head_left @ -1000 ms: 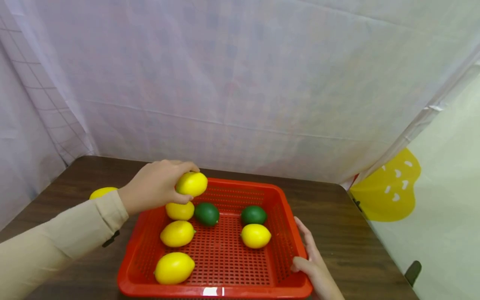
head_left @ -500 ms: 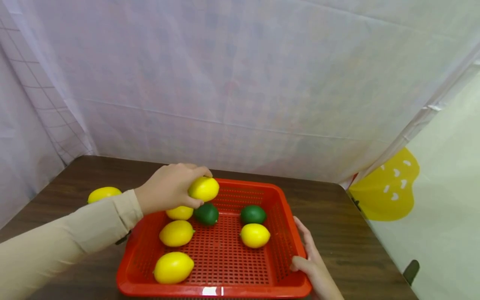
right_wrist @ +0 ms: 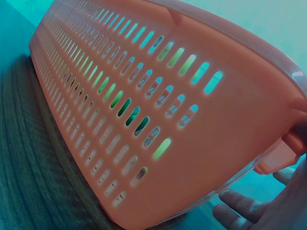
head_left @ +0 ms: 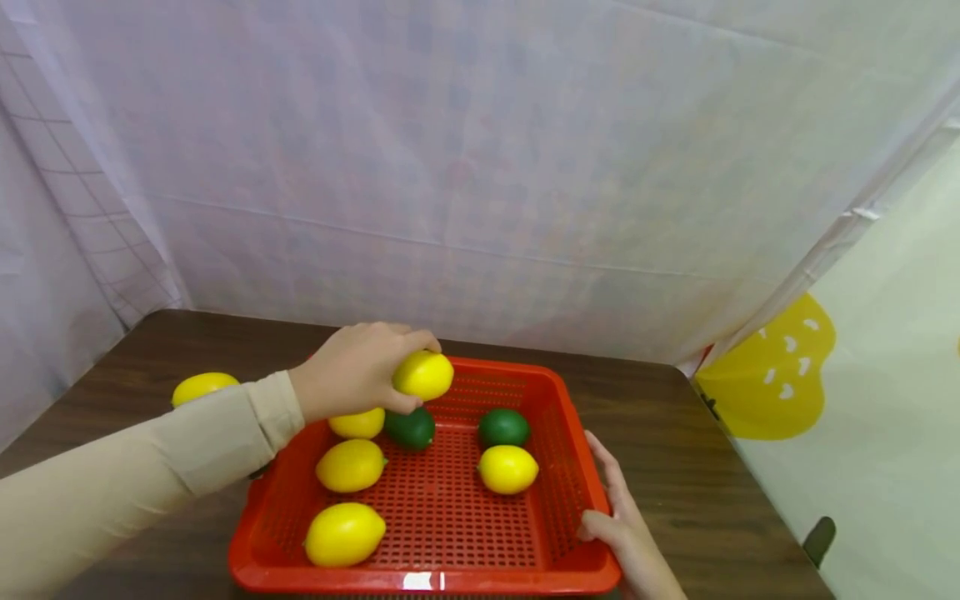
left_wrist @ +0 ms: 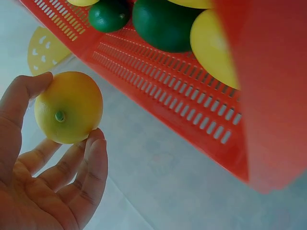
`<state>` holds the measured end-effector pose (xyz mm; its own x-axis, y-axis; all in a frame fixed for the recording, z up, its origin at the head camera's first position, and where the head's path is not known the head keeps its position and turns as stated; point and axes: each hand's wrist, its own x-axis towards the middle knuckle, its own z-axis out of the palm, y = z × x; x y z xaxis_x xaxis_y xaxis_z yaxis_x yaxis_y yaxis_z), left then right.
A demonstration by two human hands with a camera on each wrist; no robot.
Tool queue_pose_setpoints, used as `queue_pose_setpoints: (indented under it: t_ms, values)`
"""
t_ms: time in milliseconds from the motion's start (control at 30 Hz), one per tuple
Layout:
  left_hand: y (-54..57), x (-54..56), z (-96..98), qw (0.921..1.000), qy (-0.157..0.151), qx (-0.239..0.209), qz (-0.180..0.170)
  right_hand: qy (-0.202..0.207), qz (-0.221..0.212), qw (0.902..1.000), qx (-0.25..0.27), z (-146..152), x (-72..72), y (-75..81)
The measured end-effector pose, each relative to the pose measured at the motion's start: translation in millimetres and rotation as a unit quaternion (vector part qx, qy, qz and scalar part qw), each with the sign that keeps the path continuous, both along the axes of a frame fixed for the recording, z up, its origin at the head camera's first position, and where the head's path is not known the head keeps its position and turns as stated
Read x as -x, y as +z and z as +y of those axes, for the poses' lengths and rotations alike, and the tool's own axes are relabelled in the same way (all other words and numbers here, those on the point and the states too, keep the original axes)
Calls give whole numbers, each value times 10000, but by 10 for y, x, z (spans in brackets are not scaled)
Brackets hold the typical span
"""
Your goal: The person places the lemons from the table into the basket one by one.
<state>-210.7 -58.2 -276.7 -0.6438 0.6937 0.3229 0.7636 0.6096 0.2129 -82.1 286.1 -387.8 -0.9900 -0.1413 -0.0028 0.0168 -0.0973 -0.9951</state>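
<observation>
My left hand (head_left: pixel 360 371) pinches a yellow lemon (head_left: pixel 425 375) between thumb and fingers, above the back of a red plastic basket (head_left: pixel 525 581). In the left wrist view, the green stem end of that lemon (left_wrist: pixel 69 108) faces the camera. Several lemons (head_left: pixel 345 534) lie along the basket's left side, one partly hidden by my hand. A green lime (head_left: pixel 411 429) sits beside them, and a second lime (head_left: pixel 504 427) lies at the right behind another lemon (head_left: pixel 508 469). My right hand (head_left: pixel 630 529) grips the basket's right rim, thumb over the edge and fingers along the outside.
One more lemon (head_left: pixel 202 387) lies on the brown wooden table (head_left: pixel 697 492), left of the basket and partly behind my sleeve. A white cloth (head_left: pixel 450 183) hangs behind the table. At the right is a yellow cut-out shape (head_left: pixel 776 375) with white marks.
My left hand has carried the lemon to the right over the back of the basket. The right hand keeps its grip on the rim.
</observation>
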Motion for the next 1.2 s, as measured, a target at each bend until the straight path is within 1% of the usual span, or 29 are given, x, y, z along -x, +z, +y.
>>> queue_pose_setpoints:
  t_ms: [300,533,733,1000,1200]
  values:
    - [17,-3,145,9997,-249,12,32,58,-173,9998,-2,-13,13,-2]
    - [31,-13,296,9990,-400,197,-14,37,-147,9999,35,-4,9,-6]
    - [6,8,374,9983,-508,280,-73,124,-152,9998,97,-3,7,-13]
    - [-42,63,473,9976,-578,346,-137,-50,-195,9998,86,-29,6,2]
    - [-68,82,550,9969,-623,418,-228,80,-132,9999,46,-20,11,-26]
